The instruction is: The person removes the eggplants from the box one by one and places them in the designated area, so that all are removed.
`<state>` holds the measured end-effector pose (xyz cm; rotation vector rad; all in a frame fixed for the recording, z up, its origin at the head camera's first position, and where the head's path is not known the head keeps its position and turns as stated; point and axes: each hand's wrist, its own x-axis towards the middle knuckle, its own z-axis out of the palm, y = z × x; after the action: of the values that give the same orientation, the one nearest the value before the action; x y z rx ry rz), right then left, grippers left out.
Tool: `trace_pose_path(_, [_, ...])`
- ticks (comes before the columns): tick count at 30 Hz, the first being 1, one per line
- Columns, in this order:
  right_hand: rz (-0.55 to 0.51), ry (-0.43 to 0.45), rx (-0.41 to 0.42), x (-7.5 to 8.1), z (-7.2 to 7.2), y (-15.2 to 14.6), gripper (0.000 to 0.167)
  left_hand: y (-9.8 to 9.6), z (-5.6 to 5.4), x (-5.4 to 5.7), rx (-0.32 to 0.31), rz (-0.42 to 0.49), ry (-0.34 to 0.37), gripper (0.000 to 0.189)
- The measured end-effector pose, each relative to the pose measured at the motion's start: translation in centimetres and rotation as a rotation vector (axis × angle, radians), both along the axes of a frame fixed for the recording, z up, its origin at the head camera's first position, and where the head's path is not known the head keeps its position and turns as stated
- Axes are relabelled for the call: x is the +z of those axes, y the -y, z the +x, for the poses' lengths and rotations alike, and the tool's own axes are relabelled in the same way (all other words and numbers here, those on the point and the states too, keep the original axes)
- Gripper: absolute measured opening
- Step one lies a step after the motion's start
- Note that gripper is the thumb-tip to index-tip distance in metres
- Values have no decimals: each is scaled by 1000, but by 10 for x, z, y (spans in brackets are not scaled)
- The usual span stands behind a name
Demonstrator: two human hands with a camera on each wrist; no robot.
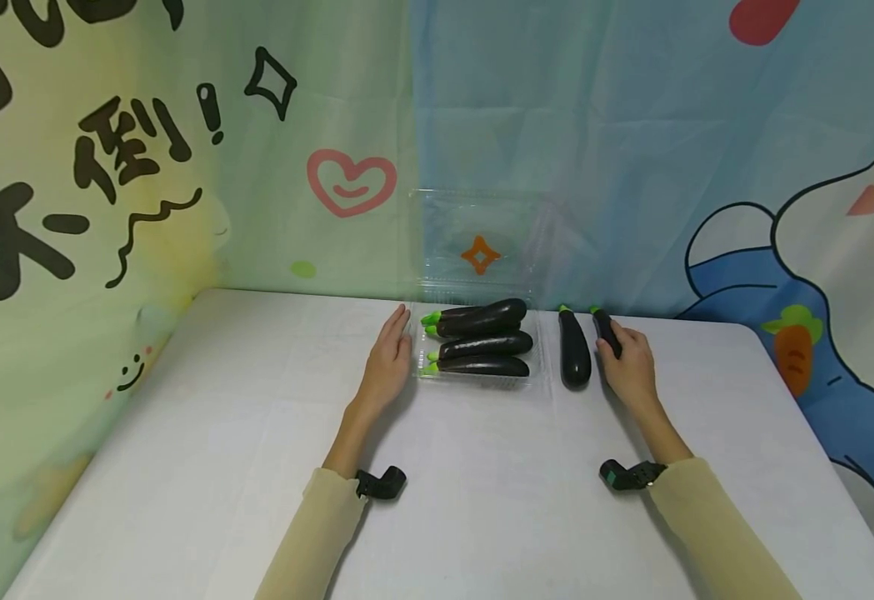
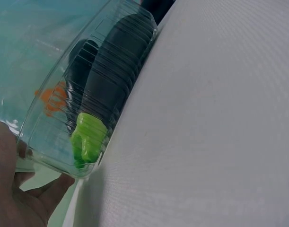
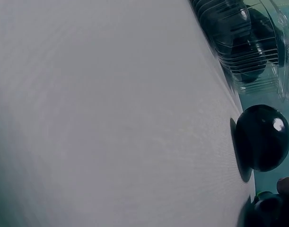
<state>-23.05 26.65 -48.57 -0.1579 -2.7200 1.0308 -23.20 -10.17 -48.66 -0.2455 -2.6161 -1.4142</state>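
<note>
A clear plastic box (image 1: 437, 377) with its hinged lid raised holds several dark eggplants (image 1: 485, 344) with green stem ends, lying sideways. My left hand (image 1: 389, 358) rests along the box's left side with fingers fairly straight. In the left wrist view, its thumb and fingers are at the corner of the box (image 2: 49, 168). To the right of the box a single eggplant (image 1: 575, 354) lies on the table, its stem pointing away. Just beyond it, my right hand (image 1: 630, 371) grips another eggplant (image 1: 605, 329), partly hidden by the fingers; the right wrist view shows only its end (image 3: 269, 210).
A white-covered table (image 1: 481, 483) bears everything. Close behind its far edge hangs a printed cloth backdrop (image 1: 631, 167), and the transparent raised lid (image 1: 437, 225) stands in front of it. Each wrist carries a small black camera (image 1: 384, 483).
</note>
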Motion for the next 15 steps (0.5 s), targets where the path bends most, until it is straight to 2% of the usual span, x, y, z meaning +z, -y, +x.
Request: trace_pose_path(15, [17, -5, 0, -2, 0, 1, 48, 0, 1, 2, -4, 2, 10, 48])
